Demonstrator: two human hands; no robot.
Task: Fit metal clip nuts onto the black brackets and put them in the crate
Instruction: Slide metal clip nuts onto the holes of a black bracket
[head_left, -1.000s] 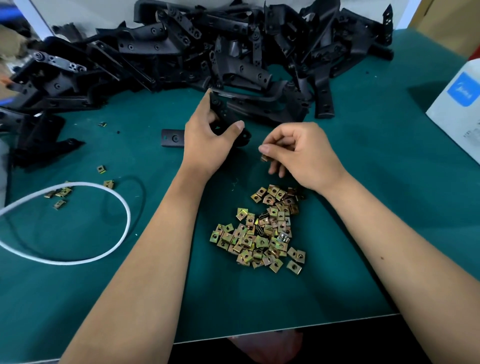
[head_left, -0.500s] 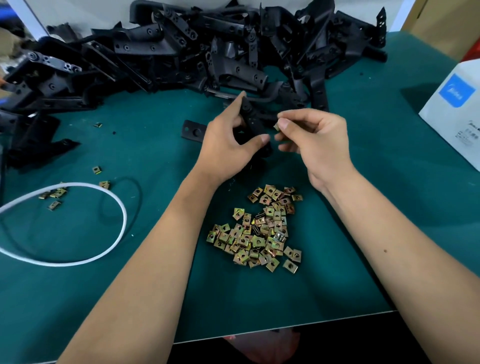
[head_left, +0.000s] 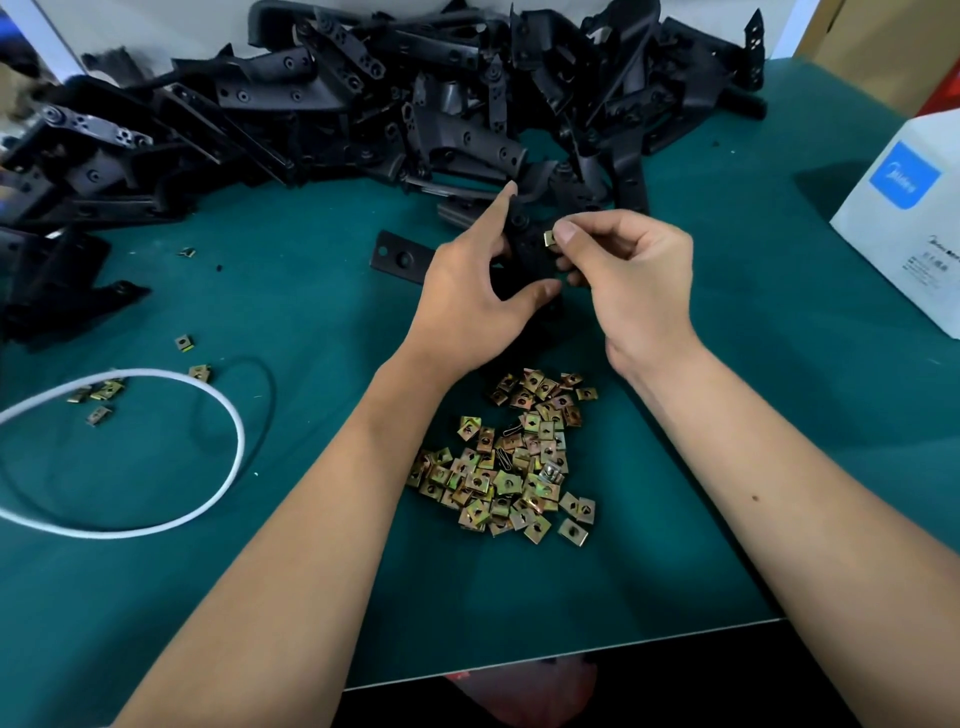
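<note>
At the far left a white cord (head_left: 156, 525) lay in a loop on the green tabletop (head_left: 311, 597), with a few stray nuts (head_left: 98, 395) scattered at its upper edge. Beyond it, a heap of black brackets (head_left: 363, 114) stretched across the back of the tabletop.

Near the centre, the left hand (head_left: 467, 296) gripped one black bracket (head_left: 402, 257), whose flat end with a hole stuck out to the left of the hand and lay low over the tabletop. Its thumb curled under the bracket's near side and its forefinger reached up along the far side.

Just to the right, touching the same bracket, the right hand (head_left: 631, 280) pinched a single clip nut (head_left: 548, 238) between thumb and forefinger, the other fingers curled in beneath. The nut sat against the bracket's edge; whether it was pushed on could not be told.

Below both hands, between the forearms, a pile of brass-coloured clip nuts (head_left: 511, 462) lay on the tabletop.

At the far right stood a white carton (head_left: 904, 228) with a blue label, well apart from the hands.
</note>
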